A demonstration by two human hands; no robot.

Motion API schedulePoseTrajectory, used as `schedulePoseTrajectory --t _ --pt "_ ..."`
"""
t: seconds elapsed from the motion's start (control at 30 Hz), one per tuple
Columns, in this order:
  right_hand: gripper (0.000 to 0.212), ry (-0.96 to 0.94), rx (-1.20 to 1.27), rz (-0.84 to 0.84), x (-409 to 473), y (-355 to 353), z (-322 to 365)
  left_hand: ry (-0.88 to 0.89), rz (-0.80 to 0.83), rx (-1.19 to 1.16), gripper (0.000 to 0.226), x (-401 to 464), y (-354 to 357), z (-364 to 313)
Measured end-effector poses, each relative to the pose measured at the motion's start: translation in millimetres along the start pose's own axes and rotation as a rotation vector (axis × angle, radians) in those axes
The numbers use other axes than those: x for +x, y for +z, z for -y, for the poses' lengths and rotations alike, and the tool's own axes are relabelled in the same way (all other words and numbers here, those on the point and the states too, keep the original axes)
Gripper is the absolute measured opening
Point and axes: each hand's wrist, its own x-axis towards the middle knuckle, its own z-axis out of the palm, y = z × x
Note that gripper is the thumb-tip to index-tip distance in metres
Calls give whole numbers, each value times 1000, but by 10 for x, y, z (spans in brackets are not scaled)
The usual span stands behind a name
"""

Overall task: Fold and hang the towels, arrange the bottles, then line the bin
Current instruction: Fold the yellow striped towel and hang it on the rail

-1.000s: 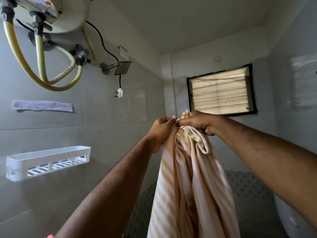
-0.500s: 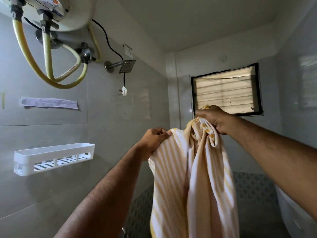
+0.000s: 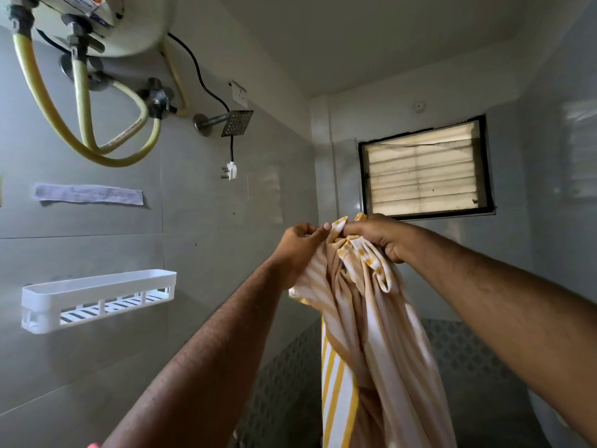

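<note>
Head view, looking up and forward in a tiled bathroom: both arms reach out and meet at the top of a striped towel (image 3: pixel 365 334), held up in the air in front of the far corner. The left hand (image 3: pixel 298 244) is curled, pinching a top edge of the cloth between thumb and fingers. The right hand (image 3: pixel 376 236) is clenched round a bunched handful of the towel just beside it, the two hands touching or nearly so. From them the towel hangs down in loose folds, white with yellow and tan stripes, running out of the bottom of the picture; how it is folded lower down is hard to tell.

On the left wall a white shelf (image 3: pixel 97 299) is fixed below a strip of paper (image 3: pixel 87 194). Above them hang yellow hoses (image 3: pixel 80 124) from a water heater (image 3: pixel 106 21), with a shower head (image 3: pixel 235 122) and a dangling plug (image 3: pixel 230 171) nearby. A slatted window (image 3: pixel 424 169) sits in the far wall behind the hands.
</note>
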Motion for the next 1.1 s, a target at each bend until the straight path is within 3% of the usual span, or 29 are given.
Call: schedulePoseTrajectory --t 0.1,0.2,0.3,0.37,0.5,0.6,0.77,0.87,1.1 --pt "30 31 128 -102 28 -110 -51 -99 157 143 32 -63 -118 48" --pt "24 90 190 -123 34 -191 -122 -267 234 376 35 -59 -246 100" --pt "27 130 215 -131 -9 -224 -159 -406 165 398 38 -24 -347 183" --pt "24 127 214 -167 -22 -248 -172 -438 38 269 43 -17 -388 233" --pt "25 120 223 -197 -38 -252 -143 -367 -181 -152 40 -33 -384 228" --pt "38 98 232 -236 -10 -244 -137 -290 -290 -299 34 -37 -308 175" --pt "34 102 169 -272 -5 -251 -164 -283 -444 -249 35 57 -171 220" --pt "27 157 161 -271 24 -332 -203 -289 -429 -132 46 197 -166 361" --pt "12 238 262 -213 22 -367 -161 -285 -357 -2 37 88 11 292"
